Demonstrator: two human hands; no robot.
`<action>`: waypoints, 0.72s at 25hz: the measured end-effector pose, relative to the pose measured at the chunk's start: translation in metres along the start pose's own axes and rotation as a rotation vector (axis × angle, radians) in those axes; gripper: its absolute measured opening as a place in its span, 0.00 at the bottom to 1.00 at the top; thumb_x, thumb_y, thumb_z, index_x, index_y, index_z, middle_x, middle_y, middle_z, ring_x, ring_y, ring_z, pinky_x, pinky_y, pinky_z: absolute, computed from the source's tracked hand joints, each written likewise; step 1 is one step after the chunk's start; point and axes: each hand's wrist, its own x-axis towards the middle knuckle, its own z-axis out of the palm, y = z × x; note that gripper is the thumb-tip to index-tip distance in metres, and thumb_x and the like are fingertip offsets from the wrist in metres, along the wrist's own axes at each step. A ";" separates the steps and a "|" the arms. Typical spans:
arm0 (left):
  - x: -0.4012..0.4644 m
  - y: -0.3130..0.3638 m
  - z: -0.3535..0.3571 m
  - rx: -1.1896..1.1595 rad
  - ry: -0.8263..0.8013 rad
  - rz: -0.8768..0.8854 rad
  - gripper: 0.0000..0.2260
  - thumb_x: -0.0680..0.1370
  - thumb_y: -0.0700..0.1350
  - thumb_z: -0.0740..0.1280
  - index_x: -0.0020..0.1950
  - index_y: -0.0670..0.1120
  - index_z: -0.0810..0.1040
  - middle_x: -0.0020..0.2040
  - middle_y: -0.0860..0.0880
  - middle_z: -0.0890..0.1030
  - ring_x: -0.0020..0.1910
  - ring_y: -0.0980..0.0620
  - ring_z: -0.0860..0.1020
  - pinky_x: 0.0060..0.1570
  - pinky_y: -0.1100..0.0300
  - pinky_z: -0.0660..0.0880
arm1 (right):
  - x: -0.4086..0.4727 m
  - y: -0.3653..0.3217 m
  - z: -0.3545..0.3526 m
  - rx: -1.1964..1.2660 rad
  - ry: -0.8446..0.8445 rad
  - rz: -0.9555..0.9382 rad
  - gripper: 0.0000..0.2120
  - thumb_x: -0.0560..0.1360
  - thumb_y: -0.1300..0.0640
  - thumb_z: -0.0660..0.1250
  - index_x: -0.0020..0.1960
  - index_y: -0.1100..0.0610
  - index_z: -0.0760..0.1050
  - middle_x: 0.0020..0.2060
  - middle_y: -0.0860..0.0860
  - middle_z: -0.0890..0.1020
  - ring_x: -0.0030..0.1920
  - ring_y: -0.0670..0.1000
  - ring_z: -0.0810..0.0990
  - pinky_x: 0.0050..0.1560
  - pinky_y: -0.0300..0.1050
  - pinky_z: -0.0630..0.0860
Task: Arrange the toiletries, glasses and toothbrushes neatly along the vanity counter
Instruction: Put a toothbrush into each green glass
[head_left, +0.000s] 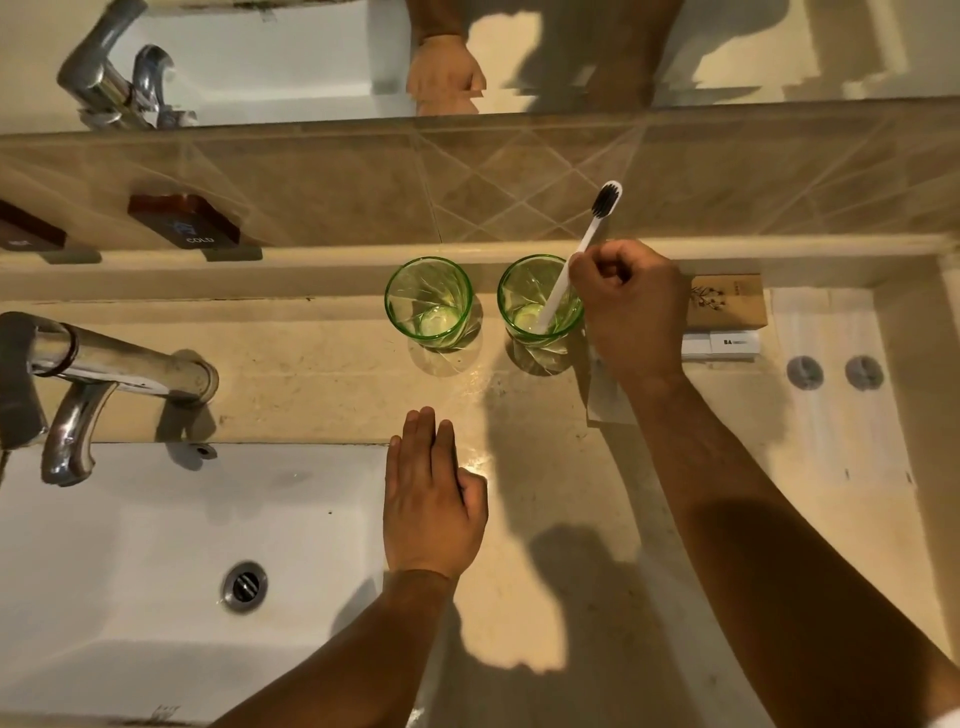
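From the head view we record the right hand (631, 317) with fingers (597, 270) pinching a toothbrush (576, 260) that stands tilted in the right glass (540, 300), bristles up. The left glass (429, 301) stands just beside it. The left hand (434, 499) lies flat on the tabletop (311, 374), fingers pressed together.

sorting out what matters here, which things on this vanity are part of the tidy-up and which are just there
Part of the job: two green glasses, left and right; white toothbrush in the right hand, handle end in the right glass; brown box; white box.

Just there: tap, sink, drain, mirror.
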 end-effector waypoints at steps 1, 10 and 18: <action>0.000 0.001 0.000 -0.001 0.000 -0.002 0.24 0.79 0.46 0.55 0.72 0.37 0.74 0.75 0.38 0.71 0.78 0.41 0.64 0.76 0.41 0.63 | 0.000 0.002 0.001 -0.008 -0.005 0.000 0.05 0.75 0.56 0.71 0.47 0.57 0.84 0.32 0.41 0.80 0.30 0.34 0.76 0.34 0.26 0.69; 0.000 0.001 0.000 -0.003 -0.007 -0.009 0.24 0.79 0.46 0.55 0.72 0.37 0.73 0.75 0.39 0.71 0.78 0.42 0.64 0.76 0.41 0.63 | -0.001 0.006 0.008 -0.053 0.033 -0.015 0.05 0.75 0.54 0.73 0.48 0.54 0.84 0.42 0.50 0.85 0.37 0.39 0.79 0.39 0.25 0.72; 0.001 0.001 -0.001 -0.005 0.006 -0.009 0.24 0.79 0.46 0.55 0.71 0.37 0.74 0.75 0.38 0.71 0.77 0.41 0.65 0.74 0.40 0.65 | 0.000 0.013 0.009 -0.040 0.048 0.008 0.06 0.75 0.51 0.72 0.47 0.54 0.84 0.41 0.49 0.85 0.36 0.42 0.80 0.39 0.27 0.73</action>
